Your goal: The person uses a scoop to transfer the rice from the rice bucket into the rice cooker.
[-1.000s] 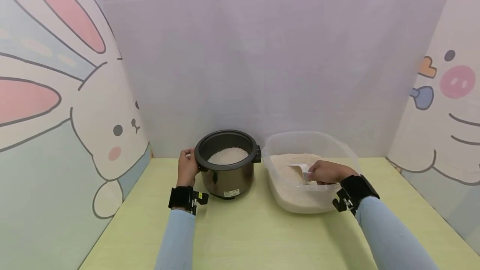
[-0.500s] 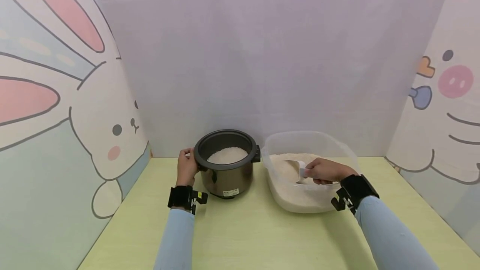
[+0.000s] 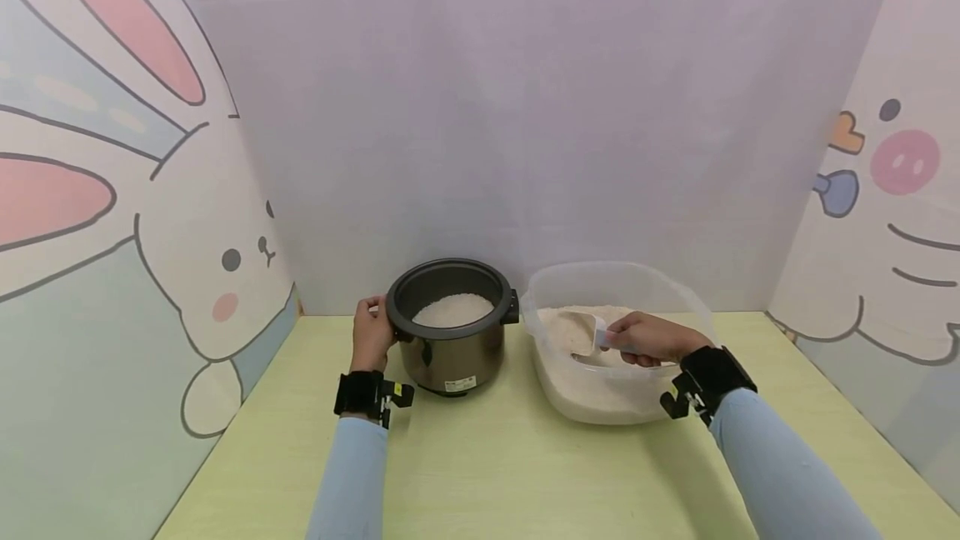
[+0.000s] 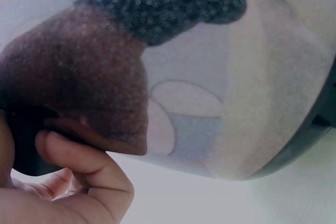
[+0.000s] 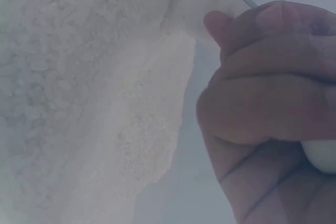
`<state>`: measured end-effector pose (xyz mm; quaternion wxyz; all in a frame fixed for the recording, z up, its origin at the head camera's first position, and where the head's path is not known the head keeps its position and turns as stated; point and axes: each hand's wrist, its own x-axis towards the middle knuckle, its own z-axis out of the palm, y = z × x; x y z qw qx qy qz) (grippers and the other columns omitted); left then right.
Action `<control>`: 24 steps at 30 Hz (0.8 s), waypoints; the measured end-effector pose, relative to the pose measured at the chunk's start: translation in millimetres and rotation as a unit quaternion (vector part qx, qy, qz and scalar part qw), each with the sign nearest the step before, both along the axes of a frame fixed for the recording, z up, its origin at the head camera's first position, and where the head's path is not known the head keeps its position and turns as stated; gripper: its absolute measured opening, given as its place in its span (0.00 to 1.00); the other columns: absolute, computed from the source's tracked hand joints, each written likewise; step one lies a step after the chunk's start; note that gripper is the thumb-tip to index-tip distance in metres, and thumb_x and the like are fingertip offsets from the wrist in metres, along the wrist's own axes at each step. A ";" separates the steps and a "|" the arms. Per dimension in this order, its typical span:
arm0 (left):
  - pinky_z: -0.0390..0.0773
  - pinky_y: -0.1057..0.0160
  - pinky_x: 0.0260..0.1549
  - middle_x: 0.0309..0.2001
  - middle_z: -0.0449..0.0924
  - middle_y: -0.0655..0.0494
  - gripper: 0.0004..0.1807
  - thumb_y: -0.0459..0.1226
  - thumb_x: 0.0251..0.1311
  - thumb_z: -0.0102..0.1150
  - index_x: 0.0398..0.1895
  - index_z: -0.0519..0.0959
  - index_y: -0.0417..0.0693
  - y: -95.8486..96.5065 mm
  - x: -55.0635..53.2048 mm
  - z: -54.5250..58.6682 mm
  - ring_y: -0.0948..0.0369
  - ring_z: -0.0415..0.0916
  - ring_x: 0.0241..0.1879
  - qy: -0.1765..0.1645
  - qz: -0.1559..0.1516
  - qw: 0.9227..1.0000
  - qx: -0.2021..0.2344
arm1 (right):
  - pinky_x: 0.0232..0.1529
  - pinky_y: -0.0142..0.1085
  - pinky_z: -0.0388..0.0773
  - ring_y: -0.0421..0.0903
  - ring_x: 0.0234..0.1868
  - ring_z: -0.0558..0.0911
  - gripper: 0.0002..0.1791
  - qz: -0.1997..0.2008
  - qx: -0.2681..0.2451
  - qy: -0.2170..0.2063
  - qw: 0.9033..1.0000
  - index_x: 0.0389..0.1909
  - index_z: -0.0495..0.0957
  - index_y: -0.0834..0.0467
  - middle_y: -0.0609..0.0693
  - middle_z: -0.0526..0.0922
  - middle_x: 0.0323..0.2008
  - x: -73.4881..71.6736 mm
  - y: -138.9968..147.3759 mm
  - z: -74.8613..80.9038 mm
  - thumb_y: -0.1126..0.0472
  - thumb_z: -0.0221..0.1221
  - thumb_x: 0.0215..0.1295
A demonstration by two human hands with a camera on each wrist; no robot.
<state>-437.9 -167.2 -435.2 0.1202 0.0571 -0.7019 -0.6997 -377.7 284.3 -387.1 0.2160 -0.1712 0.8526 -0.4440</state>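
Leftward and slightly up the frame is how the white plastic scoop [image 3: 599,332] has shifted since the earlier frame, with the right hand [image 3: 647,337] travelling along with it. Nearest, at the bottom edge, two light blue sleeves [image 3: 348,473] reach over a pale yellow-green desk [image 3: 480,473]. Left of centre, the left hand curls its fingers round the black side handle [image 4: 30,153] of a round, brown-grey, glossy rice cooker [image 3: 456,361] with white rice inside. Right of centre, the right hand grips the scoop's handle, its bowl dug into the rice within a wide translucent plastic tub [image 3: 600,280]; how full it is, I cannot tell.

Likely light and stiff, the scoop should grow heavier and want to tip forward once loaded, so hold the handle firmly, close behind the bowl, and keep it level: dry grains slide easily. Probably weighty, the cooker has a smooth body that may slip under fingers, making its side handles the better hold. Farthest, a pale lilac cloth [image 3: 480,123] fills the upper middle.
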 end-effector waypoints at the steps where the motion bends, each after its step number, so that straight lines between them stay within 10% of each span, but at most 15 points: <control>1: 0.80 0.67 0.27 0.41 0.68 0.46 0.25 0.49 0.80 0.46 0.64 0.66 0.38 -0.2 -0.2 -0.1 0.63 0.75 0.26 0.000 -0.001 1.000 0.001 | 0.20 0.32 0.59 0.40 0.18 0.62 0.21 0.001 -0.008 -0.004 1.000 0.54 0.75 0.74 0.49 0.70 0.22 0.1 0.4 0.3 0.58 0.46 0.83; 24: 0.79 0.68 0.25 0.39 0.69 0.46 0.23 0.47 0.81 0.44 0.63 0.66 0.36 1.3 1.1 -0.5 0.63 0.75 0.26 0.012 0.003 1.000 -0.001 | 0.21 0.40 0.53 0.38 0.16 0.60 0.21 0.004 -0.158 -0.045 0.986 0.57 0.76 0.67 0.47 0.69 0.24 0.1 11.9 16.7 0.54 0.44 0.85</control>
